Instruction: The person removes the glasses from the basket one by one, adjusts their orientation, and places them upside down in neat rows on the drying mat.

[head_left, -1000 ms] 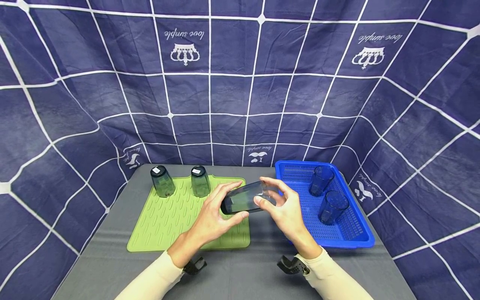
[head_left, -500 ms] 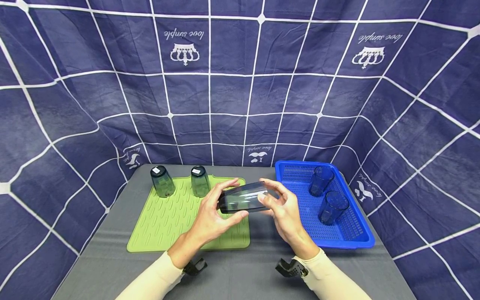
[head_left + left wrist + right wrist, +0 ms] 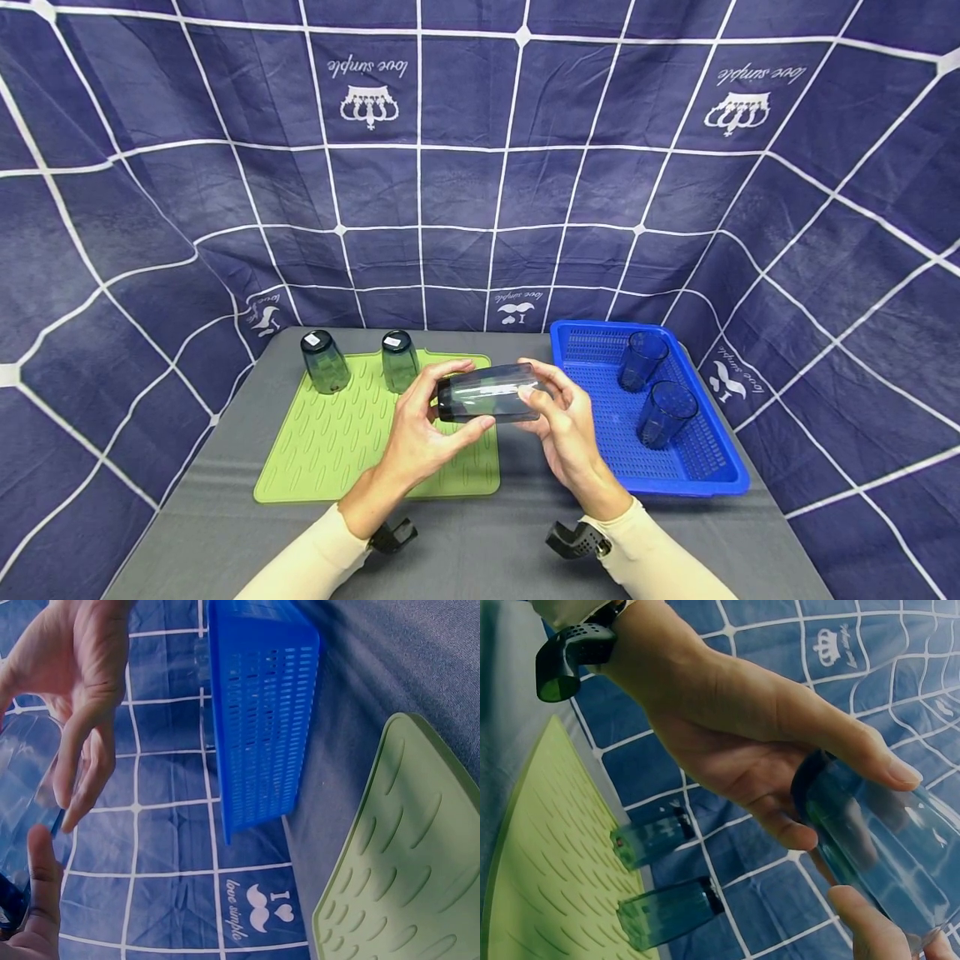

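Both hands hold a smoky, see-through drinking glass (image 3: pixel 483 393), tipped on its side above the table between the mat and the basket. My left hand (image 3: pixel 416 429) grips its dark base end with thumb and fingers. On the rim end, my right hand (image 3: pixel 573 429) has its thumb on the near side and fingers behind. Up close in the right wrist view, the left hand (image 3: pixel 742 727) wraps the base of the glass (image 3: pixel 889 840). Two similar glasses, one left (image 3: pixel 326 362) and one right (image 3: pixel 401 362), stand upside down along the far edge of the green mat (image 3: pixel 337 450).
At the right sits a blue perforated basket (image 3: pixel 622 481). Inside it are two glasses, a far one (image 3: pixel 642 362) and a nearer one (image 3: pixel 666 414). Grey cloth (image 3: pixel 480 550) covers the table, and a blue checked curtain (image 3: pixel 465 183) encloses the back and sides.
The glass has turned about its long axis and come closer to level, shifting very slightly. The right thumb and fingers have shifted along its rim end; the left hand keeps its grip.
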Action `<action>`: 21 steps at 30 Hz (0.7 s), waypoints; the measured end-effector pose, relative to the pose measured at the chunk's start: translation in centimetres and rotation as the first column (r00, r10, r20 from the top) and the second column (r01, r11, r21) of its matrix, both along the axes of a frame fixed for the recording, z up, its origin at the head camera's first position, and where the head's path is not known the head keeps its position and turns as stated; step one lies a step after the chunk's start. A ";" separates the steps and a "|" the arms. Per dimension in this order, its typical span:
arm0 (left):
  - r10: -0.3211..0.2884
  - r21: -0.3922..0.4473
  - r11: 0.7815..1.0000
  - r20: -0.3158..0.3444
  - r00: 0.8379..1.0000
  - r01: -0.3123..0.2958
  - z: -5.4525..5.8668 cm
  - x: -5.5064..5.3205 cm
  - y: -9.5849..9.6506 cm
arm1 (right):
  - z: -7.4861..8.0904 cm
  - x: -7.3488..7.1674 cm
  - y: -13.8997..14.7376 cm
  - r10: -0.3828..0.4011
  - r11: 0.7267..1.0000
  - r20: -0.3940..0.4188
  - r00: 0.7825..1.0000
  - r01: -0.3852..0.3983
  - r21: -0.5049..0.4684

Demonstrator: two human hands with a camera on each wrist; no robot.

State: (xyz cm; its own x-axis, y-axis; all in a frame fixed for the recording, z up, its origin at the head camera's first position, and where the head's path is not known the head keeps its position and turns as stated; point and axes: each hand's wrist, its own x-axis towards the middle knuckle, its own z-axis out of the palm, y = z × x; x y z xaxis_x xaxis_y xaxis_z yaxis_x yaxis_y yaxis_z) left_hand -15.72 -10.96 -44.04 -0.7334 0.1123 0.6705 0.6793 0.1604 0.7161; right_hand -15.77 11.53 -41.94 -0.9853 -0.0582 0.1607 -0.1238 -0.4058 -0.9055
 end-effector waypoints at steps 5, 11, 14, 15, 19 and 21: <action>0.003 0.010 1.000 -0.005 1.000 -0.003 0.0 0.0 0.1 | -0.1 -0.1 -0.2 0.004 1.000 0.000 1.000 -0.004 -0.017; 0.018 0.010 1.000 0.009 1.000 -0.018 -0.3 0.1 0.2 | -0.3 0.0 -0.3 0.014 1.000 0.017 1.000 -0.013 -0.016; 0.024 0.010 1.000 0.015 1.000 -0.024 -0.4 0.1 0.2 | -0.3 0.0 -0.3 0.026 1.000 0.020 0.999 -0.026 -0.013; 0.024 0.010 1.000 0.016 1.000 -0.024 -0.4 0.1 0.2 | -0.3 0.0 -0.2 0.031 0.999 0.020 0.999 -0.031 -0.011; 0.027 0.008 1.000 0.016 1.000 -0.027 -0.4 0.1 0.2 | -0.3 0.0 -0.1 0.057 0.998 0.018 0.998 -0.057 -0.009; 0.030 0.006 1.000 0.015 0.999 -0.031 -0.4 0.1 0.2 | -0.3 0.0 -0.1 0.072 0.997 0.018 0.997 -0.072 -0.009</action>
State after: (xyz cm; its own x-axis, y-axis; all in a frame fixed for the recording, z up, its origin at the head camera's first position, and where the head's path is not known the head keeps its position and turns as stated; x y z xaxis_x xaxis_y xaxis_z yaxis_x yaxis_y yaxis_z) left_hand -15.65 -10.78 -44.45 -0.7462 0.0857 0.6602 0.6635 0.1766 0.7271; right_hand -15.78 11.44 -42.28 -0.9814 -0.1280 0.1433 -0.0771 -0.4203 -0.9041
